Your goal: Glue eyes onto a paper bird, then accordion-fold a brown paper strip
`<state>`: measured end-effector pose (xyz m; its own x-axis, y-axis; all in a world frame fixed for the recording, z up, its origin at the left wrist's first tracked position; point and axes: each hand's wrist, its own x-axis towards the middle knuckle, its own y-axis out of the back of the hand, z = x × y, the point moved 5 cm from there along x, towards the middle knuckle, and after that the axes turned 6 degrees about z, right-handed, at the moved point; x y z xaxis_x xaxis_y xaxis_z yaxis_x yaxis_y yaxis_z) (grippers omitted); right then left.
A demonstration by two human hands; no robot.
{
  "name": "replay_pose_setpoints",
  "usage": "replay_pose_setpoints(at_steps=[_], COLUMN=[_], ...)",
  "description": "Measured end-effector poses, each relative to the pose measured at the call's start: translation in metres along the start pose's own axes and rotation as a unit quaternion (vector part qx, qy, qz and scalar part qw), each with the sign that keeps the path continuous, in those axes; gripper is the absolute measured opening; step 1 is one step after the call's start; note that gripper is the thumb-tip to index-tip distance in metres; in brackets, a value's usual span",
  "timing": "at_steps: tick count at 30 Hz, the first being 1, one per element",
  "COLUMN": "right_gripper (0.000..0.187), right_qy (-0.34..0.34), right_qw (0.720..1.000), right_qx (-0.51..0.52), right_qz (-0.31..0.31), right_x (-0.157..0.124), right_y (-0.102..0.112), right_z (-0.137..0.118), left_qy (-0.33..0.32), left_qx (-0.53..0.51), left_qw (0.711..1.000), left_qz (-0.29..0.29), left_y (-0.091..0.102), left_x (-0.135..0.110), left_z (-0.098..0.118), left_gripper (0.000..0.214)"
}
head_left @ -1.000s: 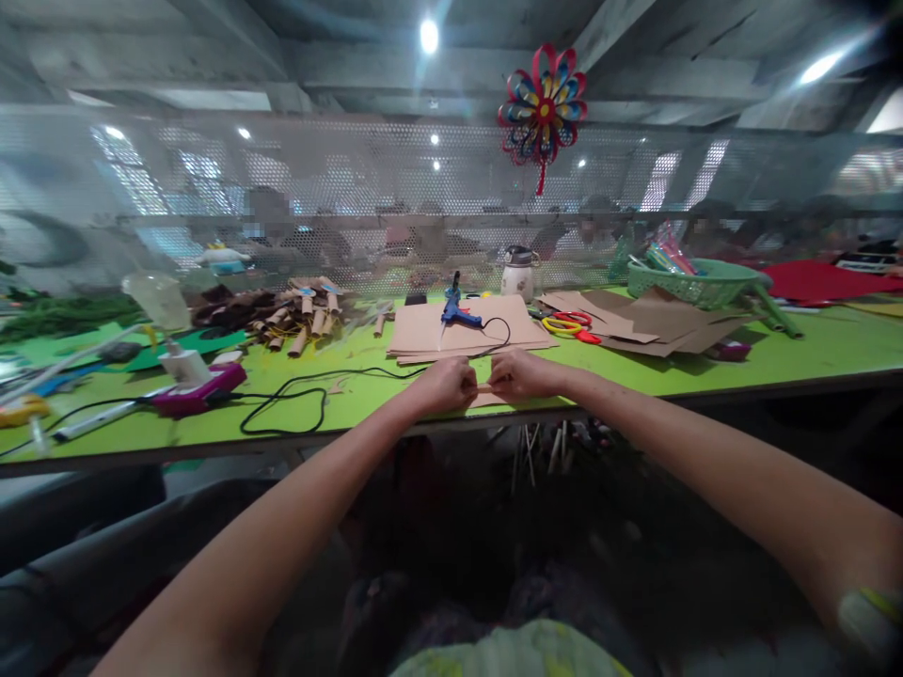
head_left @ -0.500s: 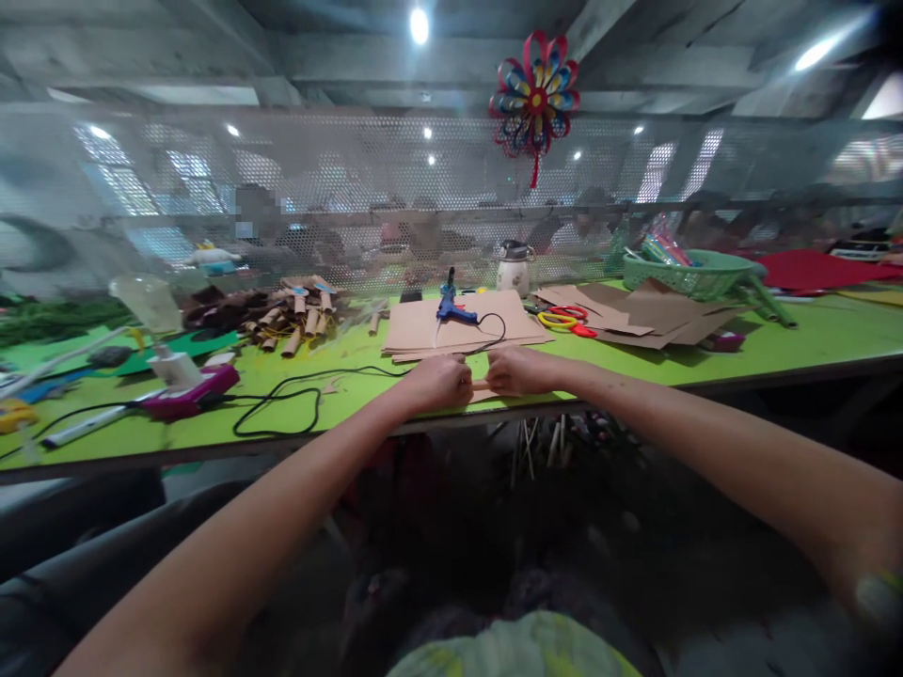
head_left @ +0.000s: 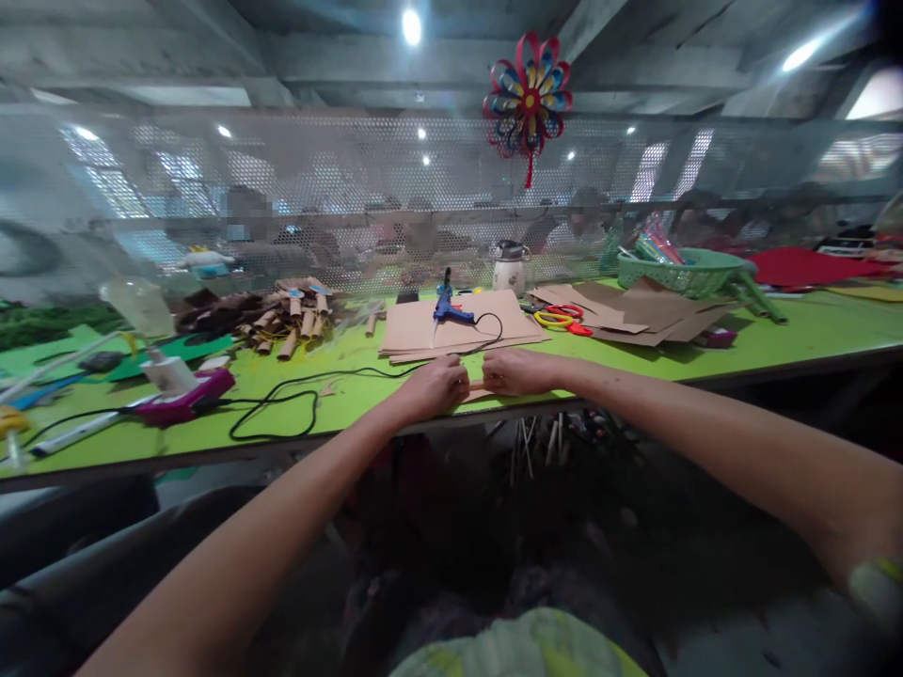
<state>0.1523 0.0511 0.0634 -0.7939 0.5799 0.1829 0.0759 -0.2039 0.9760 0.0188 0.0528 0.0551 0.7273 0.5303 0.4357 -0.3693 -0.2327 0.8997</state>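
At the front edge of the green table, my left hand (head_left: 438,385) and my right hand (head_left: 520,371) lie close together. Both have their fingers curled around a narrow roll of brown paper (head_left: 477,385), of which only a short stretch shows between them. A flat brown flap shows just below the roll, on the table. Beyond my hands, a blue glue gun (head_left: 451,312) stands on a stack of brown paper sheets (head_left: 405,331). Its black cord loops down past my left hand.
Scissors (head_left: 557,319) and loose brown sheets (head_left: 656,320) lie to the right, near a green basket (head_left: 705,275). To the left are a purple power strip (head_left: 184,399), its cord and piled paper rolls (head_left: 286,324). A thermos (head_left: 509,273) stands behind.
The view has shifted slightly. My hands keep the same grip on the paper roll at the table edge, with hardly any visible movement.
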Motion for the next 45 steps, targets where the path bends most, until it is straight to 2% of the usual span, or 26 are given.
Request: replay_pose_setpoints(at_steps=[8,16,23,28,31,36,41,45], right_gripper=[0.017,0.020,0.030,0.041,0.037,0.029,0.022,0.021], right_qy=[0.005,-0.012,-0.040,-0.085,-0.093,-0.081,-0.007,0.005], right_qw=[1.000,1.000,0.993,0.989,0.990,0.993,0.999,1.000], right_qx=[0.025,-0.008,-0.104,-0.117,-0.107,-0.085,-0.043,-0.021], right_qz=[-0.004,-0.013,-0.049,-0.024,-0.002,0.017,-0.002,0.009], right_x=[-0.015,-0.014,0.001,0.018,0.029,0.033,0.017,0.000], right_y=[0.001,0.001,0.003,0.001,-0.004,-0.008,-0.003,-0.001], right_z=[0.004,0.002,-0.008,-0.018,-0.024,-0.025,-0.017,-0.010], left_qy=[0.002,-0.053,-0.044,-0.007,0.012,-0.002,-0.044,-0.036], left_qx=[-0.005,0.041,-0.026,-0.041,-0.033,-0.032,-0.056,-0.061], left_qw=[1.000,0.997,0.997,0.997,0.998,0.999,0.995,0.992], left_qz=[0.000,-0.046,-0.059,-0.058,-0.044,-0.026,-0.070,-0.102], left_y=[0.005,0.011,0.015,0.011,0.007,0.007,0.018,0.021], left_x=[-0.002,-0.001,-0.006,-0.008,-0.008,-0.009,-0.009,-0.008], left_z=[0.003,0.007,-0.005,-0.012,-0.014,-0.013,-0.006,-0.004], left_gripper=[0.026,0.027,0.023,0.023,0.020,0.023,0.022,0.020])
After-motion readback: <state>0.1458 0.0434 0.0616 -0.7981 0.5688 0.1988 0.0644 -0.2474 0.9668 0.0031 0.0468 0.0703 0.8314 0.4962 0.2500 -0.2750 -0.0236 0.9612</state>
